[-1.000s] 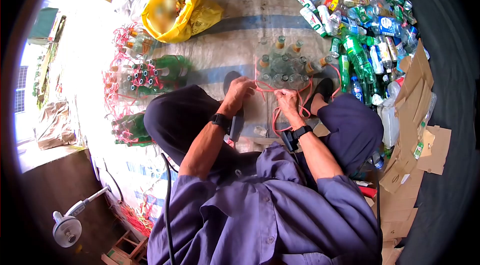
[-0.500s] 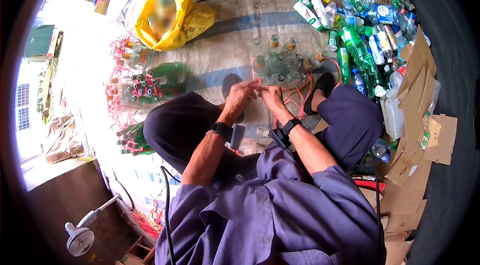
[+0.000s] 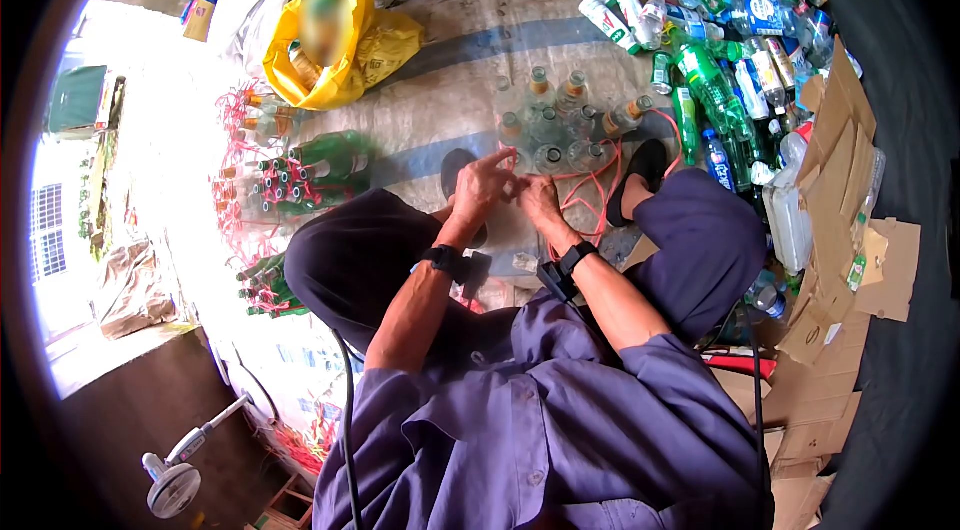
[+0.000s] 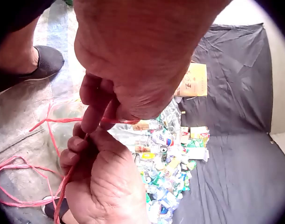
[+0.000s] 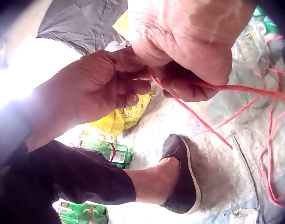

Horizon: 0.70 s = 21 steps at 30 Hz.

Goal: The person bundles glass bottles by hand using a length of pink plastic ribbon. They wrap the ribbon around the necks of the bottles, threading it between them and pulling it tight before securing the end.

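Left hand (image 3: 484, 185) and right hand (image 3: 541, 198) touched, each pinched red string (image 5: 254, 88), clustered glass bottles (image 3: 555, 122) just beyond, middle of woven mat (image 3: 440, 100)

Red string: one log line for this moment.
left hand: pinches red string | right hand: grips red string | string: runs toward glass bottles

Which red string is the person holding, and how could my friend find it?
Find the striped mat on the floor, then the clear bottles standing by the person's black shoes. The red string runs from those bottles up to the left hand and right hand, which pinch it. Unlike the ties round the green bottles at the person's left, this one trails loose.
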Motion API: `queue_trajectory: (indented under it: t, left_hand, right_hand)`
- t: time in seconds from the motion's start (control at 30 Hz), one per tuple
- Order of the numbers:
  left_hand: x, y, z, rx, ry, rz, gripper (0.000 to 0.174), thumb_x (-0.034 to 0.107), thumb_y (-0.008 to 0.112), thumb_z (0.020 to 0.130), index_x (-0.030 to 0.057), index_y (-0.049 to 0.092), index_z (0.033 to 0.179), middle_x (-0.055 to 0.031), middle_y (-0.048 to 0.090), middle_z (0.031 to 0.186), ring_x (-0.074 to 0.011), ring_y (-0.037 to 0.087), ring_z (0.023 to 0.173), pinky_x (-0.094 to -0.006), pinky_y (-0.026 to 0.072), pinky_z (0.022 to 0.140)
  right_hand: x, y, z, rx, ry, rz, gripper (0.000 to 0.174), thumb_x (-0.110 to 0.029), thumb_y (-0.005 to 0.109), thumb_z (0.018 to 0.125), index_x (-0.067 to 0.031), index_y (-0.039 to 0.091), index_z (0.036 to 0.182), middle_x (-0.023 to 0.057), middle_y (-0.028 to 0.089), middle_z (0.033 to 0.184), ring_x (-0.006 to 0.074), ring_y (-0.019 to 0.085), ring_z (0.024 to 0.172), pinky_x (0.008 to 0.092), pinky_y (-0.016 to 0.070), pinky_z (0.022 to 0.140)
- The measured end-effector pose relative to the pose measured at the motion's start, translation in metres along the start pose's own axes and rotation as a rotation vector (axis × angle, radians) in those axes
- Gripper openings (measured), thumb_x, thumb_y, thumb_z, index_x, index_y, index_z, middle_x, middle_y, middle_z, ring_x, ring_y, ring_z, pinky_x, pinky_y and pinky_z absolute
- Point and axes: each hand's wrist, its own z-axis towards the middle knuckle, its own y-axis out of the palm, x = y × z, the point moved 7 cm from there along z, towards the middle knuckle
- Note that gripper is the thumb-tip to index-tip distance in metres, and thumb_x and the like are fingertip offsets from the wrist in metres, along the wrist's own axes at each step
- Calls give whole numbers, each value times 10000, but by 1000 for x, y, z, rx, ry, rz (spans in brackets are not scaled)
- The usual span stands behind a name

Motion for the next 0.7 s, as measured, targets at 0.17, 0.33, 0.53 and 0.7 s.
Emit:
queue_trajectory:
  t: [0.17,0.33,0.53,0.7]
  left_hand:
    - [20,-6,7,52,-66,176,361,148,639,799,159,659,1159,-125,705,790,-305,689,704,-394,544,644]
    - [24,-2,16,109,-52,451,326,267,629,846,123,652,1138,-146,685,735,-311,677,660,-389,522,610]
    - [22,0,25,125,-123,518,247,325,610,878,124,658,1013,-206,671,727,-384,673,742,-458,534,668]
    - [8,0,26,125,-139,466,272,336,650,845,112,668,999,-196,691,841,-368,680,769,-456,535,701]
  right_hand:
    - [11,4,2,-48,-11,112,181,-61,538,834,-14,690,747,81,665,659,138,597,582,297,447,542]
    - [52,12,16,-36,7,222,195,-140,585,848,-5,709,781,139,669,660,192,622,583,343,465,563]
    - [4,-8,1,77,-148,-240,199,-150,586,836,-4,690,752,155,650,639,229,615,576,372,475,577]
    - [8,-29,-13,252,-5,-254,175,-131,571,789,-17,660,689,201,643,675,326,636,614,420,483,586]
